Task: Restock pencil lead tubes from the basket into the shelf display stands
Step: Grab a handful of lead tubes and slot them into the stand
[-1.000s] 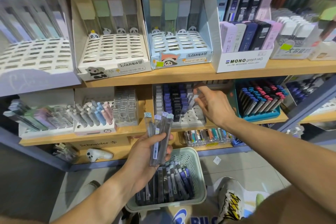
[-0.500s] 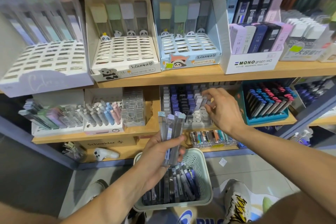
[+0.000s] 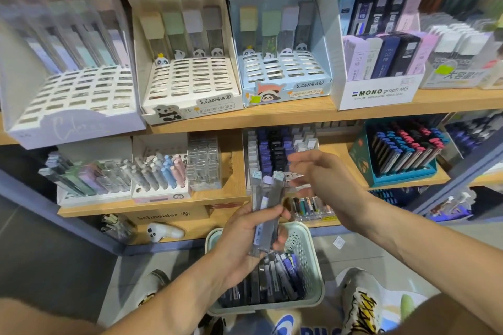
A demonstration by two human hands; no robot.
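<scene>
My left hand (image 3: 246,236) grips a bunch of clear lead tubes (image 3: 265,207), held upright over the pale green basket (image 3: 307,247). More dark and purple tubes (image 3: 272,280) lie in that basket on the floor. My right hand (image 3: 324,177) hovers with relaxed fingers beside the tops of the held tubes and holds nothing that I can see. Behind it, on the middle shelf, stands the white display stand (image 3: 275,149) with purple, black and grey tubes in its slots.
The top shelf carries slotted panda stands (image 3: 190,84) (image 3: 283,73), a lilac stand (image 3: 70,95) and a MONO box (image 3: 381,92). A teal stand (image 3: 400,155) sits right of my hand. The wooden shelf edge (image 3: 152,205) runs ahead. My shoes (image 3: 359,304) flank the basket.
My right hand has drawn back from the white stand's slots toward the tubes in my left hand. The left hand has kept its bunch and risen slightly in view.
</scene>
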